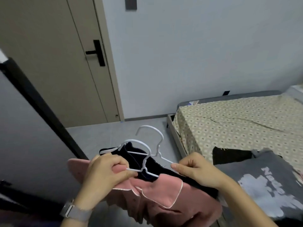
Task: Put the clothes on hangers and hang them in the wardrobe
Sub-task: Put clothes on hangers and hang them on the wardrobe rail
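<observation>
Two white wire hangers (pixel 148 158) lie one over the other in front of me, hooks pointing away. A pink garment with white piping (pixel 157 192) and a dark navy knitted garment (pixel 134 157) hang bunched on them. My left hand (pixel 105 174) grips the pink cloth and pinches the left arm of the nearer hanger. My right hand (pixel 195 167) pinches the right arm of the farther hanger over the navy knit. The garments' lower parts are hidden below the frame.
A bed with a patterned sheet (pixel 229 125) stands at the right, with a grey printed shirt (pixel 265 182) and a dark cloth (pixel 229 155) on it. A beige door (pixel 54 63) is ahead left. A dark-edged grey panel (pixel 24 120) stands at the left.
</observation>
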Available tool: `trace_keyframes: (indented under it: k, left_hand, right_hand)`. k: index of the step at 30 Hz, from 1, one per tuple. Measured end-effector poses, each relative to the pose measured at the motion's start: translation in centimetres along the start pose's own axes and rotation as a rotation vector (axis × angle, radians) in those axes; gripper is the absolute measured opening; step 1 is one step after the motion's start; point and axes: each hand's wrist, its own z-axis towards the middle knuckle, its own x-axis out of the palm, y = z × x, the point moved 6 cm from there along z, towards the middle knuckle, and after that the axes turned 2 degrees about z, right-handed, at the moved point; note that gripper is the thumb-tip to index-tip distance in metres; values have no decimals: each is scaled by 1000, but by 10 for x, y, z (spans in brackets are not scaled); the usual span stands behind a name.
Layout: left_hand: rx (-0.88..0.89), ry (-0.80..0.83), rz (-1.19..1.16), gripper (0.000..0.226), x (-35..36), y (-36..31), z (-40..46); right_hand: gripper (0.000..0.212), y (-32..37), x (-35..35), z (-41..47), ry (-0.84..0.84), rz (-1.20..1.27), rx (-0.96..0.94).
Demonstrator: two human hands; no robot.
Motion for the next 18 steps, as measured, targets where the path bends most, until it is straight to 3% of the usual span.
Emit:
trace_keyframes:
  k: [4,18]
  left_hand:
    - [87,85,-19,33,47,-45,34]
    - [429,398,-70,43,206,-178,120]
  right_hand:
    - [62,-30,-43,-33,-86,11,52]
    - [61,-120,-146,-154,-512,12,299]
